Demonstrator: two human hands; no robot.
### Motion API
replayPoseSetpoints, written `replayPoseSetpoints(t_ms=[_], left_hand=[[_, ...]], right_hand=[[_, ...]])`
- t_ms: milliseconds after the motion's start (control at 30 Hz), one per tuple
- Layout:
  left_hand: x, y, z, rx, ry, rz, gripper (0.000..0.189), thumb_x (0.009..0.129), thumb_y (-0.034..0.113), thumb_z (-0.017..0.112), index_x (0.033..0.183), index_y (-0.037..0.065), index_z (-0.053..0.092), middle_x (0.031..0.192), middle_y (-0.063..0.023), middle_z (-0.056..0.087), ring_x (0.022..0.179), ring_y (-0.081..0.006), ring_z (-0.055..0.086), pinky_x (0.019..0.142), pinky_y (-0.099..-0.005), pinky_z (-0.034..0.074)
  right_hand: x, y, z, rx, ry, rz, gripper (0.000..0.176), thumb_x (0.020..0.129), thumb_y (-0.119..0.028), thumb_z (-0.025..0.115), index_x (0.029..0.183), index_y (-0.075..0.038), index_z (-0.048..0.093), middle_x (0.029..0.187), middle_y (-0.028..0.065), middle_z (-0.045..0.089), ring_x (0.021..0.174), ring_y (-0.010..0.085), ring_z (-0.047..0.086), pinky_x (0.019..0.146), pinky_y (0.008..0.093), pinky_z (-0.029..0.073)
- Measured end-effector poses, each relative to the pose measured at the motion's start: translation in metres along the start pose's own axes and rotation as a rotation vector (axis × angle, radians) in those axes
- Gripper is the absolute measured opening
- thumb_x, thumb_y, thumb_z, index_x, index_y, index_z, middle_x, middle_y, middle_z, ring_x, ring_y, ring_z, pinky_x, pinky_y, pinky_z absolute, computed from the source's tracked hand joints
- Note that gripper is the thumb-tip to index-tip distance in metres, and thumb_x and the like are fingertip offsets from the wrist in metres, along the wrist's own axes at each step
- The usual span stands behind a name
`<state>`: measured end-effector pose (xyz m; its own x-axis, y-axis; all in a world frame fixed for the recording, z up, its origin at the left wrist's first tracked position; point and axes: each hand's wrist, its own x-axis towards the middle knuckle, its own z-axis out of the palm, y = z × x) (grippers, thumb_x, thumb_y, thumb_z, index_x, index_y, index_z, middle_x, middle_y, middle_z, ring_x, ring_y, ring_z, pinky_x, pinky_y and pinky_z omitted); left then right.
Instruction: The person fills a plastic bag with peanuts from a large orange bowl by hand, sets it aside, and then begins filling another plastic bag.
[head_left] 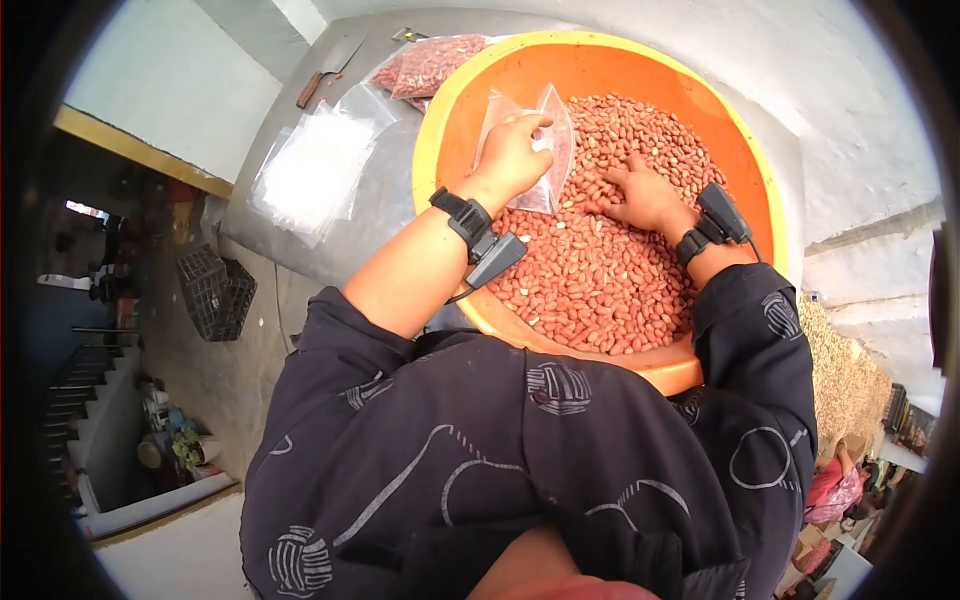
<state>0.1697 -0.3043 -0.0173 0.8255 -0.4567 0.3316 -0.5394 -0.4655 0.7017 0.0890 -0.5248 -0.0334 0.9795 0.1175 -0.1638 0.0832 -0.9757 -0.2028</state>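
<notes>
A big orange basin (452, 100) sits in front of me, filled with red-skinned peanuts (600, 270). My left hand (512, 155) grips a clear plastic bag (556, 150) that stands open inside the basin, with a few peanuts in it. My right hand (645, 195) lies on the peanut heap just right of the bag, its fingers curled into the nuts. Both wrists carry black bands with small devices.
The basin rests on a grey metal table (380, 200). A stack of empty clear bags (315, 170) lies to the left, filled peanut bags (425, 65) behind it, and a cleaver (325, 75) at the far corner. A person sits at the lower right.
</notes>
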Motion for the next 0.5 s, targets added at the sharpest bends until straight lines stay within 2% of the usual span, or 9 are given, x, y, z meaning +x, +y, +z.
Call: replayPoseSetpoints(t_ms=[67, 100, 200, 267, 300, 333, 367, 400, 500], left_hand=[[-0.002, 0.000, 0.000, -0.024, -0.031, -0.038, 0.041, 0.067, 0.008, 0.064, 0.108, 0.003, 0.064, 0.103, -0.0197, 0.062, 0.095, -0.0322, 0.061, 0.087, -0.0367, 0.048], [-0.002, 0.000, 0.000, -0.036, -0.044, -0.055, 0.041, 0.067, 0.008, 0.064, 0.108, 0.003, 0.063, 0.103, -0.0197, 0.062, 0.095, -0.0323, 0.060, 0.087, -0.0367, 0.048], [-0.002, -0.006, 0.004, -0.019, -0.050, -0.031, 0.042, 0.068, 0.008, 0.064, 0.109, 0.002, 0.063, 0.105, -0.0200, 0.062, 0.097, -0.0330, 0.060, 0.088, -0.0362, 0.048], [-0.003, -0.008, 0.008, 0.001, -0.077, -0.008, 0.045, 0.069, 0.008, 0.066, 0.114, 0.003, 0.061, 0.105, -0.0164, 0.061, 0.081, -0.0246, 0.062, 0.078, -0.0330, 0.051], [-0.003, -0.008, 0.010, 0.012, -0.087, 0.003, 0.047, 0.070, 0.009, 0.067, 0.116, 0.004, 0.061, 0.105, -0.0146, 0.061, 0.073, -0.0204, 0.063, 0.073, -0.0314, 0.052], [-0.003, -0.005, 0.011, -0.017, -0.100, -0.003, 0.046, 0.070, 0.009, 0.067, 0.115, 0.003, 0.061, 0.105, -0.0164, 0.062, 0.082, -0.0244, 0.062, 0.078, -0.0331, 0.050], [-0.003, -0.001, 0.013, -0.045, -0.115, -0.007, 0.044, 0.069, 0.008, 0.066, 0.113, 0.003, 0.062, 0.104, -0.0181, 0.062, 0.091, -0.0284, 0.061, 0.083, -0.0349, 0.049], [-0.003, 0.003, 0.014, -0.071, -0.131, -0.010, 0.043, 0.068, 0.008, 0.065, 0.111, 0.003, 0.063, 0.104, -0.0199, 0.063, 0.100, -0.0324, 0.060, 0.089, -0.0366, 0.048], [-0.004, 0.018, 0.017, -0.150, -0.224, -0.119, 0.046, 0.067, 0.009, 0.067, 0.113, 0.004, 0.062, 0.103, -0.0191, 0.063, 0.099, -0.0320, 0.061, 0.088, -0.0360, 0.048]], right_hand=[[0.005, 0.002, 0.009, 0.158, -0.058, -0.093, 0.033, 0.068, -0.019, 0.071, 0.098, -0.011, 0.062, 0.102, 0.0211, 0.055, 0.092, 0.0376, 0.056, 0.080, 0.0430, 0.048], [0.009, 0.001, 0.011, 0.124, -0.090, -0.140, 0.020, 0.068, -0.012, 0.068, 0.086, -0.008, 0.061, 0.083, 0.0140, 0.059, 0.084, 0.0307, 0.058, 0.073, 0.0398, 0.048], [0.011, 0.007, -0.003, 0.532, -0.179, -0.035, 0.018, 0.070, -0.011, 0.069, 0.087, -0.007, 0.063, 0.073, 0.0105, 0.062, 0.075, 0.0240, 0.061, 0.070, 0.0347, 0.050], [0.013, 0.007, -0.021, 1.088, -0.187, -0.045, 0.012, 0.072, 0.003, 0.062, 0.080, -0.006, 0.057, 0.074, 0.0028, 0.058, 0.061, 0.0115, 0.054, 0.055, 0.0228, 0.044], [0.008, -0.002, -0.034, 1.373, -0.191, -0.035, 0.014, 0.073, 0.003, 0.061, 0.083, -0.006, 0.056, 0.077, 0.0038, 0.058, 0.058, 0.0107, 0.052, 0.050, 0.0219, 0.041], [0.002, -0.017, -0.046, 1.659, -0.194, -0.022, 0.015, 0.075, 0.003, 0.061, 0.085, -0.006, 0.055, 0.079, 0.0048, 0.059, 0.054, 0.0099, 0.049, 0.045, 0.0211, 0.038], [-0.001, -0.032, -0.056, 1.726, -0.148, -0.021, 0.016, 0.078, 0.003, 0.059, 0.089, -0.006, 0.052, 0.081, 0.0060, 0.059, 0.052, 0.0084, 0.048, 0.040, 0.0189, 0.033], [0.000, -0.046, -0.057, 1.771, -0.109, -0.005, 0.016, 0.078, 0.003, 0.059, 0.089, -0.006, 0.052, 0.080, 0.0060, 0.059, 0.052, 0.0081, 0.048, 0.040, 0.0188, 0.034], [0.009, -0.066, -0.047, 1.909, -0.012, 0.041, 0.013, 0.081, 0.003, 0.058, 0.090, -0.005, 0.053, 0.075, 0.0066, 0.059, 0.051, 0.0076, 0.049, 0.040, 0.0186, 0.035]])
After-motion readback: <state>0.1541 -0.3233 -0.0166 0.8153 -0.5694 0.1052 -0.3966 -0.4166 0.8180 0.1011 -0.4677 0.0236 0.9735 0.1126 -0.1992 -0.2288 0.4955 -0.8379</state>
